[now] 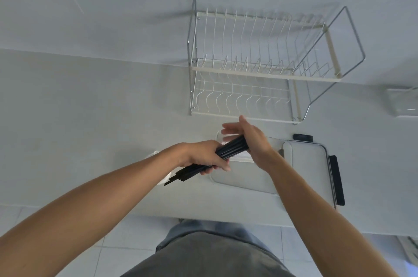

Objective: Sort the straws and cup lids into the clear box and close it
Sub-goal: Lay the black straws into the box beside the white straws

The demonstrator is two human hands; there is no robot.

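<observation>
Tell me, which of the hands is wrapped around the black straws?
The left hand grips the bundle of black straws; the right hand is open, palm against their end.

The straws [228, 149] at the centre of the frame are plain black. Below and right of them, the clear box [244, 180] looks see-through with a milky white tint, and its lid [309, 163] at centre right is pale white with black clips [336, 180] along its edges. The surface [90, 107] is an even pale grey-white. In the upper right, the dish rack [260, 66] has cream-white wires and silver metal end frames. The floor [294, 245] at the bottom shows white tiles with thin grey joints.
</observation>
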